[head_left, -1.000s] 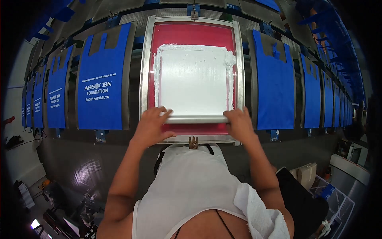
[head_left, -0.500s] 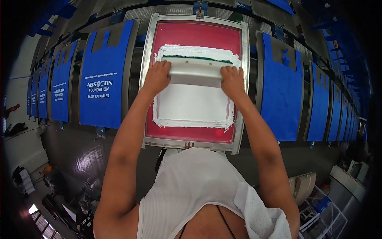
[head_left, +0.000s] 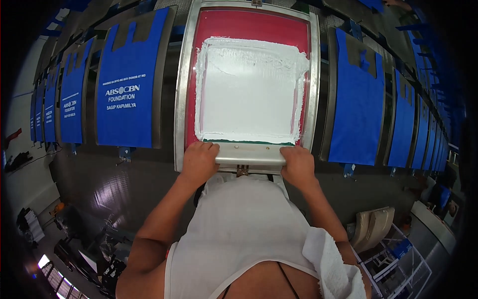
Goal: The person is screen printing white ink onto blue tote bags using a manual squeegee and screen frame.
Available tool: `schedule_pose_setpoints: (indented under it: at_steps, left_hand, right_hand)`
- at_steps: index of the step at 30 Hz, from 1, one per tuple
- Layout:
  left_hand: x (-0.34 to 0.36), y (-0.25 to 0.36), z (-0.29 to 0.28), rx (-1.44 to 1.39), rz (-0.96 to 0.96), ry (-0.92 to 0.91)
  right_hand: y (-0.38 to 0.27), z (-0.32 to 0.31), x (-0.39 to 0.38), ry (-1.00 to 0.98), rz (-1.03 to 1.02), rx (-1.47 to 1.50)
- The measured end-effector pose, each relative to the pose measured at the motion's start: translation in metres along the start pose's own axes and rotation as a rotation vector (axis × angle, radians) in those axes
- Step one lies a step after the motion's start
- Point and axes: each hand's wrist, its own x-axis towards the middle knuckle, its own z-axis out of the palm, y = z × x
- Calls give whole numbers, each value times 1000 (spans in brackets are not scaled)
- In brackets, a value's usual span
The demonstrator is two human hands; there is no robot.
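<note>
Both of my hands grip a metal-backed squeegee [head_left: 249, 154] with a green blade edge, one at each end. My left hand [head_left: 200, 158] has its fingers wrapped over the left end, and my right hand [head_left: 298, 162] is closed on the right end. The squeegee lies across the near end of a screen printing frame [head_left: 313, 94] with metal sides and red mesh [head_left: 249, 24]. White ink [head_left: 251, 92] covers a large square of the mesh, with thick ridges along its borders. Whatever lies under the screen is hidden.
Blue bags [head_left: 125, 89] lie flat on boards in a row to the left, with white print. More blue bags [head_left: 356, 104], plain on the side that shows, line the right. A white metal rack [head_left: 398, 264] and cardboard-coloured padded pieces [head_left: 373, 228] stand at lower right.
My hands have pulled the squeegee toward me, from the upper part of the ink square to the near end of the frame. The white-inked area behind it is now uncovered.
</note>
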Motion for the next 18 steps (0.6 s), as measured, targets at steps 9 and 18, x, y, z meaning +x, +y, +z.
schedule_pose_setpoints:
  at_steps: [9, 18]
  left_hand:
    - [-1, -6, 14, -1, 4, 53]
    - [211, -91, -30, 219, -107, 104]
  right_hand:
    - [1, 8, 9, 10, 14, 43]
    - [77, -49, 208, 148, 14, -236]
